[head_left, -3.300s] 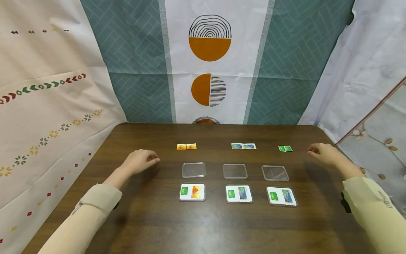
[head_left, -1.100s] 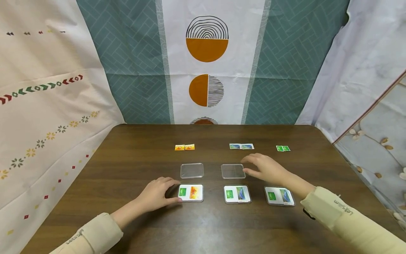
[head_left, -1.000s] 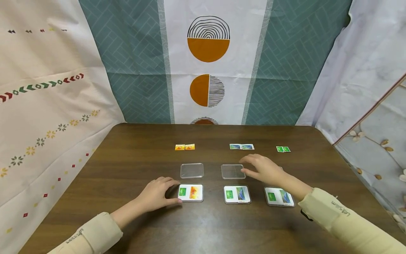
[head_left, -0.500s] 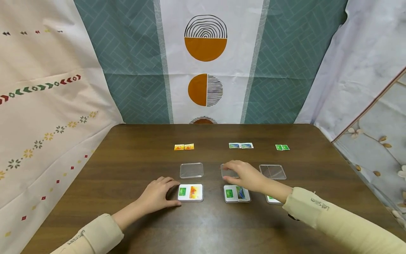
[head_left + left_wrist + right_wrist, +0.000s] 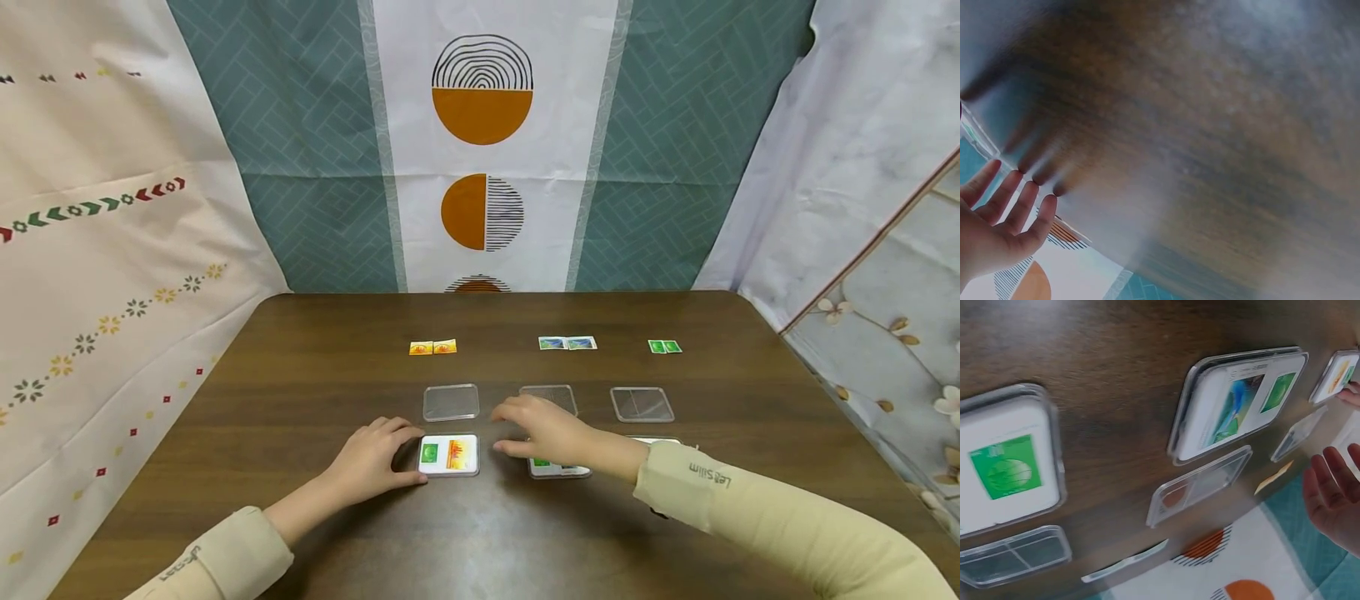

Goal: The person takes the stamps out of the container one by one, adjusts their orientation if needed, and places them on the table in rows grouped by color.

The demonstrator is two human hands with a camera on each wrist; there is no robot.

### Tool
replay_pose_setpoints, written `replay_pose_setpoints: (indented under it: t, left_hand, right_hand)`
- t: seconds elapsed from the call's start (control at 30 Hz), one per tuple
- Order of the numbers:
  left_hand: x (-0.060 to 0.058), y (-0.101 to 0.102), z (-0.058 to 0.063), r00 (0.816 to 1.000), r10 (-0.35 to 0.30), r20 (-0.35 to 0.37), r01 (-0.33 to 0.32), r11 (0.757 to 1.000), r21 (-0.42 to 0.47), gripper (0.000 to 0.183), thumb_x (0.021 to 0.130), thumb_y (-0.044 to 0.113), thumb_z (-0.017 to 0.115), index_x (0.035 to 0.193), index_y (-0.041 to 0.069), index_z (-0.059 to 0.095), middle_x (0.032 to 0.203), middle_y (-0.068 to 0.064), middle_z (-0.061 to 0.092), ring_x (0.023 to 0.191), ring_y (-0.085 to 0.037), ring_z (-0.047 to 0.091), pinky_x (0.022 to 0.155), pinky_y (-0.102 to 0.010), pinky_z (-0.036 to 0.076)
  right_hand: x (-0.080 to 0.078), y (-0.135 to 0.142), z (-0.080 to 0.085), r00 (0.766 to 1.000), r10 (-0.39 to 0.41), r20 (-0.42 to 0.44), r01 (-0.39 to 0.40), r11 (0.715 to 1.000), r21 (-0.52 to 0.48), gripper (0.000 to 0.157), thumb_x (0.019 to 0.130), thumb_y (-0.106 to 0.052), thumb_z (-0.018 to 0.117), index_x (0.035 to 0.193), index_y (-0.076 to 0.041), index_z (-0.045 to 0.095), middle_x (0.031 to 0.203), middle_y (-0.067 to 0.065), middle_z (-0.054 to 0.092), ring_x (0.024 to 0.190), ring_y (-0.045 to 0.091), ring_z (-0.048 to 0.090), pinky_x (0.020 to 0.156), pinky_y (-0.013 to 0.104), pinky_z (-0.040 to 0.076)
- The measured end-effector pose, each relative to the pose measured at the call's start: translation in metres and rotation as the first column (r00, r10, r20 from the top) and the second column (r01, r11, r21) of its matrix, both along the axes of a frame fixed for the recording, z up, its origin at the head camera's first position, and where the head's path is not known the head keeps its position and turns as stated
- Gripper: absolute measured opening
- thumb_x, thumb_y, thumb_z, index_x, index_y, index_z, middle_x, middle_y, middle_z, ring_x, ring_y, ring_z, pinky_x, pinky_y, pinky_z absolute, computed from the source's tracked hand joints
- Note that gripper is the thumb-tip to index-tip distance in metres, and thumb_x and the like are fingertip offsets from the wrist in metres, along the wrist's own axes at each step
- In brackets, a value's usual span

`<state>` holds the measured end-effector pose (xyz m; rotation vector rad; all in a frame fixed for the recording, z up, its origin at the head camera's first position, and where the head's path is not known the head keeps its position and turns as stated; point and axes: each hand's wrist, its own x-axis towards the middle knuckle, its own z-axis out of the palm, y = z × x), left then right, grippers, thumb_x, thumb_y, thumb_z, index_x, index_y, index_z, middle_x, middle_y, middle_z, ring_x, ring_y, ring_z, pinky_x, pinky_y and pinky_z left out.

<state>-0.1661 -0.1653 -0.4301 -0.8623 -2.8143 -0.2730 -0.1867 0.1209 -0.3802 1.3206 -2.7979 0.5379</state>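
Note:
A clear plastic stamp case (image 5: pixel 448 456) with a white insert bears one green and one orange stamp. My left hand (image 5: pixel 371 462) holds its left end, thumb at the near corner and index finger at the far one. In the left wrist view, the other fingers (image 5: pixel 1019 203) are spread near the table. My right hand (image 5: pixel 543 429) hovers, thumb and fingers apart, just right of that case, without touching it. Below it lies the middle stamp case (image 5: pixel 576 472), partly covered; the right wrist view shows its green and blue stamps. My right sleeve hides most of the right-hand stamp case (image 5: pixel 660 439).
Behind the cases stand three clear plastic covers: left (image 5: pixel 450 402), middle (image 5: pixel 558 394) and right (image 5: pixel 642 404). Farther back lie paired orange stamps (image 5: pixel 432 347), blue stamps (image 5: pixel 567 342) and green stamps (image 5: pixel 664 347). Patterned cloths hang around the brown table (image 5: pixel 480 542).
Both hands came in from the table's sides. My left hand reached the left stamp case and stays there. My right hand has moved further left, from the middle cover towards that case.

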Motion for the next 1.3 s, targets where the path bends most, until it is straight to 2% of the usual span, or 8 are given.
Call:
replay_pose_setpoints:
  t: [0.3, 0.53, 0.7, 0.97, 1.3]
  left_hand:
    - [0.001, -0.001, 0.0, 1.0, 0.016, 0.017, -0.016, 1.0, 0.0, 0.058, 0.067, 0.049, 0.079, 0.11, 0.012, 0.065, 0.106, -0.002, 0.064, 0.096, -0.023, 0.06, 0.077, -0.044, 0.05]
    - [0.001, -0.001, 0.001, 0.999, 0.012, 0.03, -0.012, 1.0, -0.019, 0.062, 0.068, 0.049, 0.079, 0.114, 0.01, 0.065, 0.108, -0.005, 0.064, 0.096, -0.024, 0.059, 0.075, -0.045, 0.051]
    - [0.0, 0.0, 0.0, 0.999, 0.006, 0.042, -0.006, 1.0, -0.016, 0.06, 0.068, 0.048, 0.079, 0.113, 0.01, 0.066, 0.107, -0.005, 0.064, 0.094, -0.024, 0.06, 0.074, -0.045, 0.051]
    - [-0.001, 0.002, 0.004, 0.998, -0.02, 0.059, 0.021, 1.0, -0.022, 0.061, 0.069, 0.047, 0.078, 0.117, 0.01, 0.064, 0.108, -0.004, 0.062, 0.094, -0.023, 0.058, 0.072, -0.044, 0.05]
    - [-0.003, 0.004, 0.005, 0.995, -0.001, 0.098, 0.002, 1.0, -0.01, 0.059, 0.069, 0.048, 0.078, 0.114, 0.012, 0.065, 0.107, -0.003, 0.061, 0.095, -0.022, 0.056, 0.074, -0.045, 0.049]
  right_hand:
    - [-0.004, -0.025, 0.002, 1.0, 0.021, 0.015, -0.022, 0.998, 0.059, 0.033, 0.087, -0.026, 0.067, 0.113, -0.006, 0.064, 0.108, 0.007, 0.066, 0.101, 0.022, 0.062, 0.088, 0.038, 0.049]
    - [-0.005, -0.046, -0.006, 0.998, 0.069, -0.01, -0.068, 0.995, 0.074, 0.035, 0.086, -0.03, 0.067, 0.113, -0.008, 0.065, 0.111, 0.004, 0.066, 0.104, 0.021, 0.061, 0.091, 0.037, 0.048]
    - [-0.005, -0.056, -0.01, 0.997, 0.075, -0.004, -0.075, 0.993, 0.089, 0.033, 0.086, -0.029, 0.067, 0.113, -0.01, 0.065, 0.111, 0.002, 0.066, 0.103, 0.02, 0.06, 0.09, 0.035, 0.047]
    - [-0.004, -0.062, -0.016, 0.998, 0.057, 0.01, -0.057, 0.991, 0.119, 0.032, 0.085, -0.031, 0.067, 0.112, -0.013, 0.065, 0.111, 0.0, 0.065, 0.106, 0.02, 0.06, 0.092, 0.037, 0.046]
    - [0.0, -0.065, -0.023, 0.998, 0.048, 0.035, -0.052, 0.991, 0.121, 0.033, 0.084, -0.031, 0.069, 0.111, -0.015, 0.064, 0.111, 0.0, 0.064, 0.102, 0.018, 0.057, 0.089, 0.035, 0.045]
